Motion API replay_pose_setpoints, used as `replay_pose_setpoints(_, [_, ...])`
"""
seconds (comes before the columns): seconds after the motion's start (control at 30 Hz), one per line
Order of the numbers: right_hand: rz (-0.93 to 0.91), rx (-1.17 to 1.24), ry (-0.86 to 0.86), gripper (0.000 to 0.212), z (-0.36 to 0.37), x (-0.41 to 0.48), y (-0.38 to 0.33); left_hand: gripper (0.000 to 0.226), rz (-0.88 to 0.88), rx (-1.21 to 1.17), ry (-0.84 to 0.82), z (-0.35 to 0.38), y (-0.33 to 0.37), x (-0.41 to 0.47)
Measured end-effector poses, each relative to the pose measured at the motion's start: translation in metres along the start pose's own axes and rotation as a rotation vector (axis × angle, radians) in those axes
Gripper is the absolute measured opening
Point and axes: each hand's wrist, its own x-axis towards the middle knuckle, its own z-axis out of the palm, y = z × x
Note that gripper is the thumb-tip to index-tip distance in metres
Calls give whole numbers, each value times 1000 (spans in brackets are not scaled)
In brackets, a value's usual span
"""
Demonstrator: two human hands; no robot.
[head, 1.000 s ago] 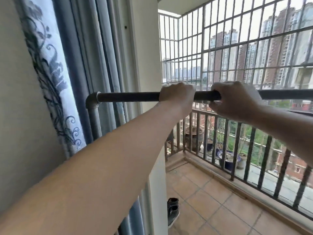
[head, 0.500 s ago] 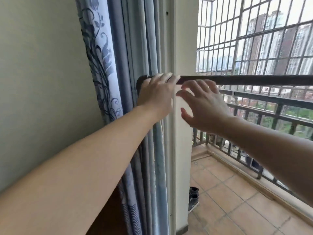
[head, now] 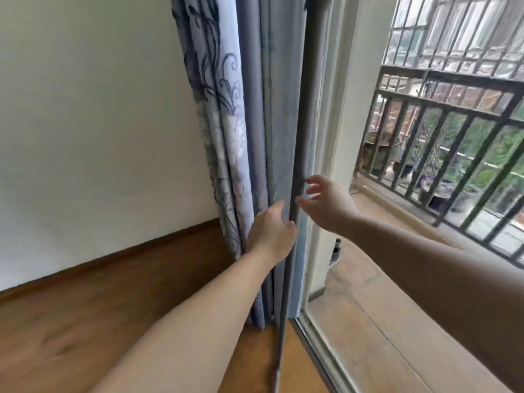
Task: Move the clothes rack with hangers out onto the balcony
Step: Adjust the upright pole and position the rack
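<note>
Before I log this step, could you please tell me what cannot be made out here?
Head view:
Rack pole: both ends cut off by frame edges; hangers out of view.
Left hand: blur hides whether its fingers hold the pole.
Shoe: mostly behind the door frame.

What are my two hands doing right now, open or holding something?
Left hand: open, fingers straight, at the curtain beside the rack pole; holds nothing.
Right hand: open, fingers spread, holds nothing.
</note>
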Motion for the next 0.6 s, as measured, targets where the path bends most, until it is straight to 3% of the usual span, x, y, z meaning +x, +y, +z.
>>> replay_pose_setpoints(0.27, [92,68,90,45,32,7,13,33,13,-154,-60,24,-16,14])
replay_pose_setpoints(0.4, [80,67,194,13,39,14,18,18,67,-95,-42,27,-21,27])
replay_pose_setpoints(0.6, [-10,36,242,9,31,5,28,14,47,-145,9,38,-17,29])
